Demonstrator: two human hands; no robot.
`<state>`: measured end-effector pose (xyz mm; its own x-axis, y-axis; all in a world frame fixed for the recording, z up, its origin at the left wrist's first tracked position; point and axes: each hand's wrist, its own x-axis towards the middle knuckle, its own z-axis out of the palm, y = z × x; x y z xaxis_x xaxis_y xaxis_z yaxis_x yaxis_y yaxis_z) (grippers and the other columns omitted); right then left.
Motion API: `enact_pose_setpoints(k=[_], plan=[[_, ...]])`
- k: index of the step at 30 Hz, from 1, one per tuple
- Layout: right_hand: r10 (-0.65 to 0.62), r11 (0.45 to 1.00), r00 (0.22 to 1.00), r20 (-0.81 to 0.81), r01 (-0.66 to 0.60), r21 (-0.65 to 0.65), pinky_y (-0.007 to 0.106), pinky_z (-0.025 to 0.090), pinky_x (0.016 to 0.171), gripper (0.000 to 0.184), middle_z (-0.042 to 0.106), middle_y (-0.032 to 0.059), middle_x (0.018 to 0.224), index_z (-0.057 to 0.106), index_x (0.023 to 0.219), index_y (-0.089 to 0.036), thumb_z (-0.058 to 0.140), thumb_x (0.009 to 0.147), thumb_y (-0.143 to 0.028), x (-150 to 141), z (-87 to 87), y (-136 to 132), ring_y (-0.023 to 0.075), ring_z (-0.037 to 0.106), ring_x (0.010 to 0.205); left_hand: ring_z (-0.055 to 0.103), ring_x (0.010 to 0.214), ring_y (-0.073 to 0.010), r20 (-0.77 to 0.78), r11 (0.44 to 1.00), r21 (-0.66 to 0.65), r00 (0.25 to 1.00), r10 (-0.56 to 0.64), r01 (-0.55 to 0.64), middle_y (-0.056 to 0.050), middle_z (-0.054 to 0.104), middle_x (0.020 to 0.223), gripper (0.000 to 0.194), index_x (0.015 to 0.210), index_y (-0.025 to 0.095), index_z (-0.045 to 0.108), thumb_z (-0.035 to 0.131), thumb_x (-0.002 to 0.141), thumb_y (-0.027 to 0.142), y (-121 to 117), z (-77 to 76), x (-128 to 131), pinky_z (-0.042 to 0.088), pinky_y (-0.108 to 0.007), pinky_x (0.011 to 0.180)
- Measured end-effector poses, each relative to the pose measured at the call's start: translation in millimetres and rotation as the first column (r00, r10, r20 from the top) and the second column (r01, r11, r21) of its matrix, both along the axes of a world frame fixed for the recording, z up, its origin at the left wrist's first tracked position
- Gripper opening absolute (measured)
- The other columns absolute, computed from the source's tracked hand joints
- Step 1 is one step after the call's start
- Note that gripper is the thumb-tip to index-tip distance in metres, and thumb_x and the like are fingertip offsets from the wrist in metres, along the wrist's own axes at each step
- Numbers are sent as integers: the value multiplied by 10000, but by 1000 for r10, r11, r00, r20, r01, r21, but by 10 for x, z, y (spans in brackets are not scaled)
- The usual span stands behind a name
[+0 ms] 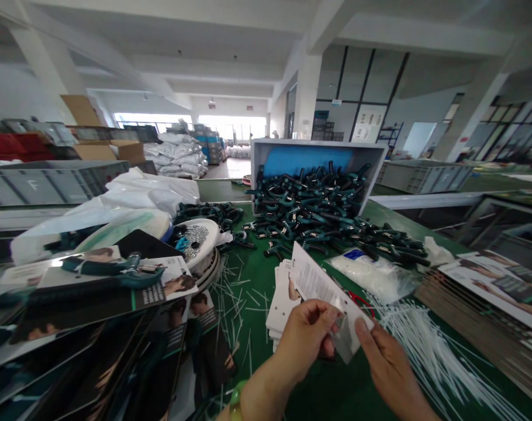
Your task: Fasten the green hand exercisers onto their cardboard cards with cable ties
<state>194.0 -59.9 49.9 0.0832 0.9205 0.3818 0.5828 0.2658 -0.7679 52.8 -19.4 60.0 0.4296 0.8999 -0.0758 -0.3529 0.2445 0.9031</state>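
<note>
My right hand point(386, 359) grips the lower right edge of a white printed card point(315, 282), thumb on the near face. Close to that edge, my left hand point(307, 333) has its thumb and fingers pinched together on a small clear plastic bag point(347, 340) lying against the card. What the bag contains cannot be made out. Behind the left hand rests a stack of white cards point(278, 307) with punched holes. Part of a red-handled tool point(361, 302) shows beyond the held card. White cable ties point(417, 333) are spread to the right of my hands.
A tipped grey bin point(377, 169) spills dark green pliers point(310, 202) across the bench. At left, carded pliers point(112, 275) are piled beside a white bowl of small metal parts point(198, 237). Stacked printed cards point(496, 286) stand at right, near a plastic bag of white material point(373, 275).
</note>
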Motion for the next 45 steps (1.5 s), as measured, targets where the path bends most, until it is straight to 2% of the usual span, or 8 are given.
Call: enact_pose_setpoints(k=[10, 16, 23, 30, 33, 36, 39, 45], plan=[[58, 983, 970, 237, -96, 154, 317, 512, 802, 294, 633, 89, 1051, 559, 1106, -220, 359, 904, -295, -74, -8, -27, 208, 598, 975, 411, 331, -16, -57, 997, -29, 996, 65, -66, 43, 545, 560, 412, 669, 143, 508, 686, 609, 510, 16, 22, -45, 289, -147, 346], [-28, 907, 809, 587, -226, 354, 377, 517, 807, 381, 607, 144, 1073, 486, 1196, -145, 401, 825, -169, -177, -28, -14, 240, 578, 994, 537, 451, -77, 56, 965, -9, 964, 261, -261, 54, 539, 689, 492, 969, 237, 415, 640, 656, 544, -150, 29, -100, 420, -184, 442], [14, 890, 664, 748, -349, 294, 346, 518, 796, 408, 631, 145, 1032, 586, 1075, -115, 387, 724, -52, -342, -104, 24, 231, 578, 960, 486, 534, -109, -367, 972, 162, 903, 222, -173, 2, 521, 639, 255, 671, 166, 583, 632, 702, 415, -126, -43, -480, 406, -217, 503], [74, 942, 631, 772, -299, 153, 344, 495, 789, 380, 638, 106, 1056, 594, 1073, -156, 448, 735, -64, -468, -203, 220, 222, 575, 933, 466, 972, -235, -319, 640, 587, 584, 746, -497, -76, 499, 923, 195, 709, 204, 602, 551, 775, 381, 16, -218, -680, 396, -327, 838], [250, 920, 620, 743, -392, 17, 348, 484, 798, 328, 633, 97, 1067, 595, 1075, -171, 530, 754, -179, -387, -99, 325, 224, 577, 932, 502, 950, -213, -330, 701, 553, 654, 680, -450, -75, 539, 962, 226, 829, 215, 565, 414, 859, 380, 47, -281, -675, 380, -330, 866], [382, 888, 628, 678, -453, -81, 331, 472, 802, 346, 639, 69, 1052, 595, 1076, -201, 551, 787, -385, -250, 118, 652, 209, 583, 936, 548, 892, -205, -364, 822, 424, 760, 539, -380, -75, 587, 937, 250, 909, 205, 546, 375, 876, 384, 107, -443, -648, 401, -330, 842], [138, 990, 679, 721, -114, -83, 291, 440, 826, 345, 632, 69, 1040, 574, 1097, -189, 295, 938, -314, -208, 292, 1274, 160, 580, 950, 426, 1171, -254, -396, 803, 444, 716, 574, -398, -126, 519, 1194, 287, 981, 179, 562, 595, 751, 346, 165, -646, -625, 275, -369, 1012], [225, 957, 572, 789, 21, -288, 371, 477, 795, 269, 589, 76, 1071, 559, 1076, -149, 517, 867, -312, -508, 93, 2412, 185, 577, 932, 194, 1343, -287, -457, 863, 440, 766, 453, -248, -124, 296, 1438, 689, 1274, 193, 451, 700, 633, 244, 206, -790, -695, 40, -444, 1104]])
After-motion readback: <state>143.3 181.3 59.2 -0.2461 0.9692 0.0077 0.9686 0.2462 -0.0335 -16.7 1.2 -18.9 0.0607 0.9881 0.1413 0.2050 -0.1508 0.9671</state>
